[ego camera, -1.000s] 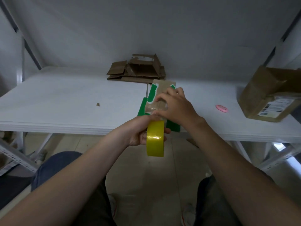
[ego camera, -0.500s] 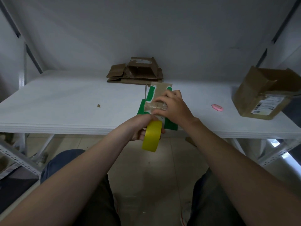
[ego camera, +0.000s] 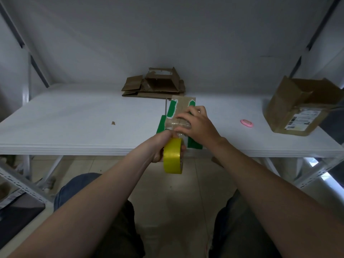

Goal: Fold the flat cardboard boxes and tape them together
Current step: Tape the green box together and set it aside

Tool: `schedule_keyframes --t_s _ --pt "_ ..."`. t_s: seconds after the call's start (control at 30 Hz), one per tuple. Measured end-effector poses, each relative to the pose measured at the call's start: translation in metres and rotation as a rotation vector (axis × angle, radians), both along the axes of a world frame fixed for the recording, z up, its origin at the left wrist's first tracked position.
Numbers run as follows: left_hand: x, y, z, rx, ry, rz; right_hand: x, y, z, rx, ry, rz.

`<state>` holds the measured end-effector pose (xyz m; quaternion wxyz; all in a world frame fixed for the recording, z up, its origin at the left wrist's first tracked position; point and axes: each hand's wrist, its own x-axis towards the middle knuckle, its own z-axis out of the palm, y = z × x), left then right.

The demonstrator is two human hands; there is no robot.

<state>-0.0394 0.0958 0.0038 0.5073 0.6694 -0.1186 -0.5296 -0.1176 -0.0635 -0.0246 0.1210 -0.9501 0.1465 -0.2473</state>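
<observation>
Your left hand (ego camera: 162, 146) grips the yellow roll of tape (ego camera: 172, 159), held on edge just off the near rim of the white bench (ego camera: 74, 125). Your right hand (ego camera: 198, 125) sits on the small green-and-brown cardboard box (ego camera: 176, 110), with its fingers curled over the far right side. Its thumb is down by the strip of clear tape (ego camera: 172, 123) that crosses the box top. The box rests on the bench at its near edge, directly before you. Whether the roll touches the box cannot be told.

Assessment: this box appears folded and partly sealed, with one strip laid and seemingly not yet cut from the roll. Cutting and smoothing that strip are outstanding. Whether other seams need tape cannot be judged from this angle.

At the back of the bench lies a pile of brown cardboard pieces (ego camera: 154, 86), mostly flat, so most of the folding appears left to do. A large brown open carton with a shipping label (ego camera: 297, 108) stands at the right, unsealed. A small pink oval object (ego camera: 246, 123) lies between it and your hands.
</observation>
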Motion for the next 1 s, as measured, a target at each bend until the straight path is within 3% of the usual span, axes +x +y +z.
schedule_keyframes --t_s 0.27,0.5,0.8,0.9,1.0 --pt "-0.007 0.002 -0.015 0.001 -0.17 0.012 -0.001 -0.004 -0.003 -0.009 -0.015 0.024" --pt "-0.002 -0.008 -0.005 0.051 -0.176 -0.035 0.0 -0.006 -0.01 -0.108 -0.035 0.026" --pt "-0.012 -0.003 -0.019 0.011 -0.163 0.049 -0.001 -0.011 -0.001 -0.075 0.009 0.053" --pt "-0.01 -0.006 -0.018 0.027 -0.161 0.047 -0.011 -0.016 0.006 -0.142 -0.081 -0.056" --pt "-0.009 -0.011 -0.022 0.055 -0.191 0.037 -0.028 -0.033 0.005 -0.071 -0.213 -0.246"
